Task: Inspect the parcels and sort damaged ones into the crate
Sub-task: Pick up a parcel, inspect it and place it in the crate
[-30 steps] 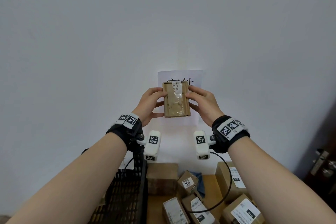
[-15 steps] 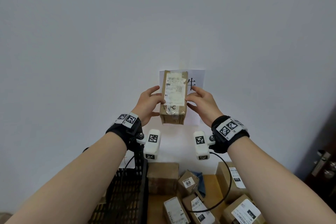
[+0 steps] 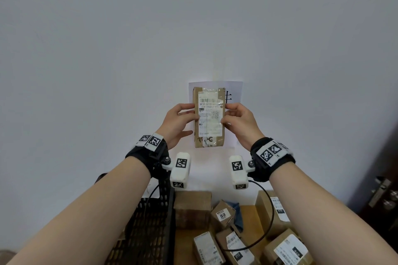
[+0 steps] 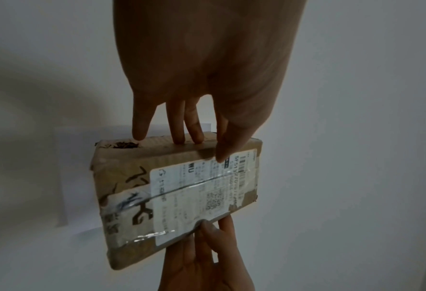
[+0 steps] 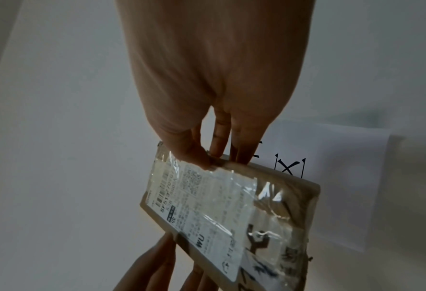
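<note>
White wall behind; both hands pinch a taped parcel (image 3: 209, 117) upright.
Left hand (image 3: 177, 125) and right hand (image 3: 241, 124) clamp its edges; one side is torn; black crate (image 3: 148, 230) below.

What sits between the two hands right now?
A taped cardboard parcel, label facing the camera. The left hand and right hand grip its opposite long edges, which shows in the head view.
</note>
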The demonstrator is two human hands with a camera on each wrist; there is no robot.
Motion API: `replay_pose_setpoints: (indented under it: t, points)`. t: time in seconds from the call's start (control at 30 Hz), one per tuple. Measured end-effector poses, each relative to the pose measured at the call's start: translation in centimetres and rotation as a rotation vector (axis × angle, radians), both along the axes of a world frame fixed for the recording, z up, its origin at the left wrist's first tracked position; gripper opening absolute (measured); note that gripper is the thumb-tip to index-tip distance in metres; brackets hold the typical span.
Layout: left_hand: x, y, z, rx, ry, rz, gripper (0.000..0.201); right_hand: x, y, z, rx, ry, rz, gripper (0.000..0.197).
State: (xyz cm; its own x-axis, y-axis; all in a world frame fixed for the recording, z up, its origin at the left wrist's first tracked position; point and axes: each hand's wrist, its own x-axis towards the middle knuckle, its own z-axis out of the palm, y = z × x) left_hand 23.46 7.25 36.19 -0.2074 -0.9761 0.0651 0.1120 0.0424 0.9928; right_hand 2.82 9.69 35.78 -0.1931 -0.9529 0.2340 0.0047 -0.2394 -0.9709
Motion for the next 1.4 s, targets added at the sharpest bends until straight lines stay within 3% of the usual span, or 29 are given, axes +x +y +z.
replay_pose_setpoints:
  t: [0.13, 0.3, 0.5, 0.67, 0.77, 0.83, 0.9, 1.03, 1.17, 1.3, 1.4]
  points:
    - [-0.2, 0.0, -0.1, -0.009, -0.009, -0.012, 0.031, -0.1, 0.0, -0.1, 0.014, -0.038, 0.019, 0.032]
    - [-0.3, 0.1, -0.9, -0.033, -0.056, -0.037, 0.049, 0.0, 0.4, -0.3, 0.049, -0.06, 0.054, 0.03]
    - [-0.2, 0.0, -1.6, 0.032, -0.018, -0.074, 0.021, -0.3, 0.2, -1.1, 0.04, 0.002, 0.008, 0.044]
    - [-0.1, 0.3, -2.0, 0.077, -0.101, -0.038, 0.02, -0.5, 0.4, -1.2, 0.018, 0.003, -0.015, 0.041]
    - [0.0, 0.2, -2.2, 0.095, -0.044, -0.064, 0.02, -0.5, 0.7, -1.3, 0.022, 0.003, 0.004, 0.04]
    - [0.1, 0.2, -2.0, 0.126, 0.01, -0.048, 0.037, -0.3, 0.8, -1.3, 0.028, 0.021, 0.014, 0.039]
    - [0.2, 0.4, -1.9, 0.16, 0.011, -0.037, 0.07, 0.0, 0.9, -1.0, 0.028, 0.085, 0.004, 0.037]
    - [0.4, 0.4, -1.9, 0.168, -0.023, 0.063, 0.113, 0.8, 2.0, 1.3, -0.032, 0.351, -0.088, 0.021]
    - [0.3, 0.3, -1.7, 0.16, -0.042, 0.141, 0.125, 2.2, 3.2, 3.8, -0.022, 0.413, 0.046, 0.053]
    - [0.0, 0.4, -1.2, 0.139, -0.031, 0.171, 0.109, 3.5, 3.8, 4.7, 0.047, 0.611, 0.117, 0.059]
    - [-0.3, 0.6, -0.8, 0.081, -0.033, 0.196, 0.062, 4.1, 4.3, 4.9, 0.043, 0.672, 0.145, 0.055]
